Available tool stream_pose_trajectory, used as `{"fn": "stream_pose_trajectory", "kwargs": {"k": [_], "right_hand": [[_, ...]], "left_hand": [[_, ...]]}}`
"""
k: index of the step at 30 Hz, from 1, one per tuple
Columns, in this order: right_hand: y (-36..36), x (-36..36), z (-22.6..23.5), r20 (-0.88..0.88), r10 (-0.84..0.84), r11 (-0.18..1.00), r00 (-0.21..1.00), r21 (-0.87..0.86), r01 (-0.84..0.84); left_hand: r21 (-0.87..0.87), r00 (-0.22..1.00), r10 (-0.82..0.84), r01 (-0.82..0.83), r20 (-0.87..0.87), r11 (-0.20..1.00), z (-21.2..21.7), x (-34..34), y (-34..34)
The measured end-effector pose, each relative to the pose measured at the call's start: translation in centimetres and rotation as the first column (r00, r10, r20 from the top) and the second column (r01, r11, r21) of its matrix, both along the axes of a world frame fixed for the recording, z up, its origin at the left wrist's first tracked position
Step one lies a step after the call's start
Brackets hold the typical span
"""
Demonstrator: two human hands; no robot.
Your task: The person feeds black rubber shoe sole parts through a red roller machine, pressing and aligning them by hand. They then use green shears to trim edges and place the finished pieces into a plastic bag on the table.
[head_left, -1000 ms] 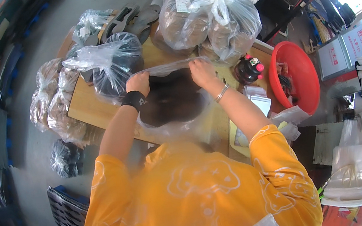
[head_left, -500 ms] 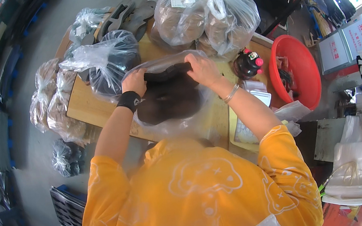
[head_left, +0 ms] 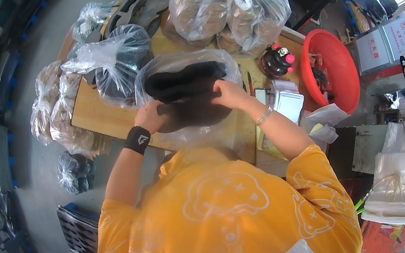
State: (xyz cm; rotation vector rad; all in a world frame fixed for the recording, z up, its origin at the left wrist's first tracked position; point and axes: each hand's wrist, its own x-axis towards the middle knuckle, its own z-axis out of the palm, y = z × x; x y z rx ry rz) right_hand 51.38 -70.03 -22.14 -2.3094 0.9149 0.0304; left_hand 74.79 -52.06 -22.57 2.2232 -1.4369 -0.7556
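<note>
A clear plastic bag (head_left: 231,63) lies spread open on the wooden table in front of me. In its far part rests a stack of black sole-shaped pieces (head_left: 184,80). Closer to me, a second bundle of black sole-shaped pieces (head_left: 193,115) is held level between both hands. My left hand (head_left: 150,117) closes on its left end, and my right hand (head_left: 232,94) pinches its right end. The near side of the bag shows under and around this bundle. How many pieces are in it I cannot make out.
Tied bags of dark pieces (head_left: 123,59) and a big tied bag of brown pieces (head_left: 232,10) crowd the wooden table (head_left: 97,116). To the right stand a dark bottle with pink caps (head_left: 276,62), papers (head_left: 286,100) and a red basin (head_left: 332,74).
Both hands have come toward me from the bag's far side, with a bundle of black pieces between them. A black stack now shows in the bag beyond them.
</note>
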Motion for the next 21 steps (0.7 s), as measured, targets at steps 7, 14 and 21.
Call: {"fn": "stream_pose_trajectory", "kwargs": {"k": [7,14,21], "right_hand": [[0.5,-1.6,-0.1,0.023,-0.094,0.991,0.995,-0.091,0.096],[0.9,-4.8,0.6,-0.106,0.105,0.933,0.989,-0.334,-0.135],[0.2,-5.1,0.8,-0.361,0.012,0.899,0.932,-0.405,-0.168]], "left_hand": [[-0.413,0.954,0.12,0.004,0.276,0.911,-1.5,-1.6,0.6],[-0.058,0.967,0.167,-0.159,0.19,0.986,-1.5,-1.2,0.2],[-0.031,0.975,0.161,-0.158,0.152,0.987,-1.2,-1.3,-0.1]]}}
